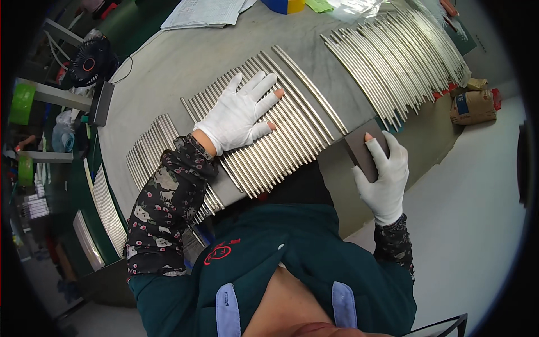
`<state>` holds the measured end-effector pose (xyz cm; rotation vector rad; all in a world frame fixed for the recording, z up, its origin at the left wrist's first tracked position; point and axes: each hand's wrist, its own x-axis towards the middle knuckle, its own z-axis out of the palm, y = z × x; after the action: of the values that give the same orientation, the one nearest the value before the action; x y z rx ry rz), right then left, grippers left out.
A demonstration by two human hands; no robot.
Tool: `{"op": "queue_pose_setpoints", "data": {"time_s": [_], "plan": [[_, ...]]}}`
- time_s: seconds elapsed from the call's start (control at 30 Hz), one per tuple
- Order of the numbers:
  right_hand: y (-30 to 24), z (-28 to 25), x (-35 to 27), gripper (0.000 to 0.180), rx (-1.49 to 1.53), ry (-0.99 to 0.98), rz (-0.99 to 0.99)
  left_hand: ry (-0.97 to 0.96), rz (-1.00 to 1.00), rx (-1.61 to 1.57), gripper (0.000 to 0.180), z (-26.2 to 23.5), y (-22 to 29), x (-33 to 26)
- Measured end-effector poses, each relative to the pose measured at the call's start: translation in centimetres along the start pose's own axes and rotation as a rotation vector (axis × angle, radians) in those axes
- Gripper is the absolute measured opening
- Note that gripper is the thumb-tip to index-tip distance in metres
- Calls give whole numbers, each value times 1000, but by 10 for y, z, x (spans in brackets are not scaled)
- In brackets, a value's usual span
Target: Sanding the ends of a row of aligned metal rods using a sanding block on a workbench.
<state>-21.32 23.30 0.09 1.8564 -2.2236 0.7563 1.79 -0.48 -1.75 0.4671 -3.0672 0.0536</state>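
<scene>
My left hand (238,115), in a white glove with bare fingertips, lies flat with its fingers spread on the middle row of metal rods (286,135). These thin shiny rods lie side by side on the grey tabletop. Just right of that row, a pair of rods (309,87) lies a little apart. My right hand (386,177), gloved the same way, grips a dark brown-grey rectangular block (362,149) between thumb and fingers. One end of the block is at the table's near edge, close to the ends of the separate pair.
A larger group of rods (396,62) covers the far right of the grey table (151,67). More rods (154,149) lie left of my left arm. Papers (205,12) sit at the far edge. A small black fan (90,62) stands at left, a brown bag (474,106) at right.
</scene>
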Motion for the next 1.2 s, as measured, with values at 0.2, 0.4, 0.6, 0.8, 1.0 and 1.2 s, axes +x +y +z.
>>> {"op": "queue_pose_setpoints", "data": {"time_s": [0.2, 0.4, 0.6, 0.8, 1.0, 1.2], "plan": [[-3, 1, 2, 61, 12, -24, -9, 16, -6, 14, 71, 3, -2, -12], [-5, 3, 0, 60, 13, -29, -11, 8, -4, 21, 71, 2, -2, -11], [-11, 3, 2, 59, 22, -40, -23, -3, -12, 29, 70, 1, -1, -9], [-17, 4, 1, 59, 49, -46, -40, -1, -4, 13, 70, 1, -1, -11], [-31, 4, -2, 62, 67, -82, -59, 16, -6, -4, 71, 2, -2, -14], [-47, 15, -2, 63, 14, -127, -52, 9, -13, -18, 71, 4, -1, -11]]}}
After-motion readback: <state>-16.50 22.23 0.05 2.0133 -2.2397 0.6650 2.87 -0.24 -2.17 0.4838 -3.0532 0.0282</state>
